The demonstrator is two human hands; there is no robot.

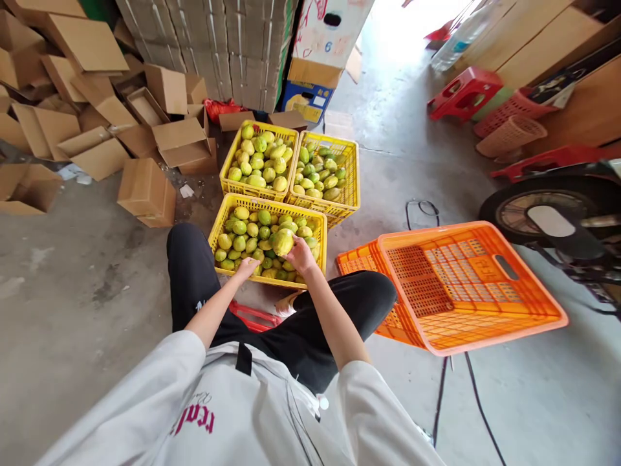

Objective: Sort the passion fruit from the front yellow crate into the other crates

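My right hand (301, 256) grips a large yellow-green papaya (283, 242), raised over the right part of the near yellow crate (317, 223). My left hand (247, 267) hovers at this crate's near rim, close to the fruit there. Its fingers stretch towards the right, partly hidden, and nothing shows in them. Many green and yellow papayas (239, 227) fill the crate, which stands between my knees. Behind it are two more yellow crates of such fruit, the back left crate (224, 169) and the back right crate (356, 178), the latter less full.
An orange crate (485, 336) lies tilted by my right knee, with black cables (478, 395) below it. Loose cardboard boxes (145, 188) are heaped at the left. A motorcycle wheel (538, 204) and a red stool (463, 94) are on the right.
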